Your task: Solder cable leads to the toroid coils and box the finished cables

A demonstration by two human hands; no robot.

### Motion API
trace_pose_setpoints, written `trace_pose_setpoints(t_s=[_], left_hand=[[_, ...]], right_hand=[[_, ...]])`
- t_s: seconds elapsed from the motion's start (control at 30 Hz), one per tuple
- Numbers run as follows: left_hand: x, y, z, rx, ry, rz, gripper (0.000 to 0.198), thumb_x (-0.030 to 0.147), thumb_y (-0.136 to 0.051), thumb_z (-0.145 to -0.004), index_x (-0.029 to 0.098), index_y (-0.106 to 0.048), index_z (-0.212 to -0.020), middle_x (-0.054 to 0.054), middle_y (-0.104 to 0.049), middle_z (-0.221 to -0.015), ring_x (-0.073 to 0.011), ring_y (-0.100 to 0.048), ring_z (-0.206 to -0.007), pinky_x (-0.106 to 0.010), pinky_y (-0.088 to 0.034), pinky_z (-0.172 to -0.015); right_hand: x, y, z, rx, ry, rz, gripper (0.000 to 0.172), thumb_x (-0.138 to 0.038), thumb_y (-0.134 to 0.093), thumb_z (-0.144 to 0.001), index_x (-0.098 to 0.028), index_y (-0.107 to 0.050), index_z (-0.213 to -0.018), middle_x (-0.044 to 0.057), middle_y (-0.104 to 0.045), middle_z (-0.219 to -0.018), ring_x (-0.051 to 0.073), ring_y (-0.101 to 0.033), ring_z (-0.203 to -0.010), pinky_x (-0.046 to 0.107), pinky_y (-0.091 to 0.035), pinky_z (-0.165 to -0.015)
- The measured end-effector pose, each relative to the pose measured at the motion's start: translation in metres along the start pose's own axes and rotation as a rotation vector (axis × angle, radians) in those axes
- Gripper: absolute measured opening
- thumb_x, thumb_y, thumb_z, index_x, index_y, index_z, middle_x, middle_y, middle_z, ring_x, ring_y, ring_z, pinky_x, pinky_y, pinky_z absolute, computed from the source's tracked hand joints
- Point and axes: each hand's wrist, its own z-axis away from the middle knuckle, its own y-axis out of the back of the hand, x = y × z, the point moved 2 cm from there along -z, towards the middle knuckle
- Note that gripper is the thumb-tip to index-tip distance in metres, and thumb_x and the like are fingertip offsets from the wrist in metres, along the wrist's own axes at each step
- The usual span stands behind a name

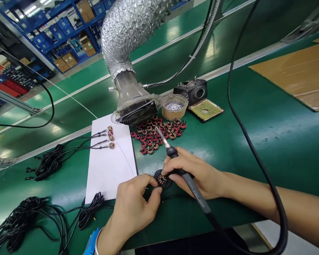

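Note:
My right hand [199, 173] is wrapped round a soldering iron [195, 191], whose metal tip points up and left toward a pile of small wound coil cores [151, 136]. One fingertip of that hand touches or nearly touches a single wound core [162, 179], which sits on a round black base [168, 184]. On the other side of the base, my left hand [135, 203] has thumb and forefinger drawn close together at its edge. A thin wire end shows by these fingers, but what they grip is hidden.
A silver duct with a fan-fronted fume hood [138, 113] hangs over the pile. Behind stand a solder-filled pot [174, 106], a black iron stand [194, 90] and a yellow sponge tray [206, 110]. Cored cables lie on a white board [106, 173]; black cable bundles [18, 223] lie left.

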Motion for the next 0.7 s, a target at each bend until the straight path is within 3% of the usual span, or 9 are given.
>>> trace_pose_setpoints(t_s=[0.07, 0.13, 0.23, 0.37, 0.47, 0.57, 0.7], left_hand=[[0.000, 0.003, -0.001, 0.008, 0.038, -0.012, 0.007, 0.028, -0.058, -0.084, 0.021, -0.060, -0.085, 0.010, -0.037, -0.048, -0.0086, -0.038, -0.038, -0.023, -0.028, -0.044], [-0.001, 0.003, -0.001, 0.018, 0.037, -0.015, 0.010, 0.029, -0.057, -0.085, 0.020, -0.058, -0.090, 0.011, -0.027, -0.048, -0.0089, -0.033, -0.037, -0.023, -0.024, -0.043], [-0.002, 0.000, -0.003, 0.028, 0.001, -0.031, 0.012, 0.029, -0.055, -0.087, 0.021, -0.061, -0.094, 0.010, -0.031, -0.049, -0.0094, -0.035, -0.039, -0.023, -0.026, -0.045], [-0.004, -0.003, -0.006, 0.032, -0.045, -0.042, 0.014, 0.024, -0.052, -0.090, 0.021, -0.064, -0.085, 0.005, -0.058, -0.060, -0.0098, -0.048, -0.050, -0.022, -0.034, -0.052], [-0.005, -0.002, -0.007, 0.029, -0.055, -0.040, 0.014, 0.022, -0.053, -0.090, 0.022, -0.066, -0.085, 0.002, -0.067, -0.071, -0.0107, -0.055, -0.056, -0.021, -0.038, -0.057], [-0.004, 0.002, -0.007, 0.043, -0.045, -0.060, 0.012, 0.024, -0.056, -0.088, 0.022, -0.068, -0.087, 0.003, -0.065, -0.068, -0.0106, -0.051, -0.053, -0.021, -0.037, -0.054], [-0.002, 0.004, -0.005, 0.064, -0.048, -0.052, 0.016, 0.028, -0.057, -0.086, 0.019, -0.065, -0.097, 0.008, -0.045, -0.051, -0.0094, -0.034, -0.041, -0.022, -0.027, -0.044]], right_hand=[[0.000, 0.002, -0.001, 0.015, -0.021, -0.009, 0.028, -0.005, -0.051, -0.083, -0.017, -0.051, -0.108, 0.006, -0.062, -0.090, 0.020, -0.050, -0.088, 0.034, -0.044, -0.077], [-0.001, 0.002, -0.001, 0.026, -0.026, -0.001, 0.029, -0.005, -0.051, -0.082, -0.017, -0.051, -0.107, 0.006, -0.062, -0.090, 0.020, -0.050, -0.087, 0.035, -0.045, -0.077], [-0.001, -0.004, -0.002, 0.049, -0.004, 0.025, 0.027, -0.005, -0.052, -0.080, -0.017, -0.051, -0.104, 0.005, -0.061, -0.086, 0.021, -0.050, -0.085, 0.034, -0.045, -0.073], [-0.002, -0.012, -0.004, 0.076, 0.016, 0.053, 0.022, -0.005, -0.051, -0.081, -0.019, -0.050, -0.099, 0.004, -0.061, -0.082, 0.019, -0.048, -0.078, 0.033, -0.044, -0.070], [-0.003, -0.012, -0.004, 0.064, -0.046, -0.015, 0.021, -0.004, -0.050, -0.083, -0.018, -0.050, -0.099, 0.003, -0.061, -0.082, 0.017, -0.048, -0.077, 0.031, -0.044, -0.070], [-0.003, -0.009, -0.004, 0.047, -0.117, -0.112, 0.023, -0.003, -0.051, -0.083, -0.018, -0.050, -0.101, 0.003, -0.061, -0.083, 0.015, -0.050, -0.080, 0.029, -0.046, -0.072], [-0.001, -0.006, -0.004, 0.037, -0.147, -0.164, 0.029, -0.001, -0.053, -0.078, -0.018, -0.051, -0.101, 0.003, -0.062, -0.086, 0.015, -0.050, -0.082, 0.027, -0.046, -0.073]])
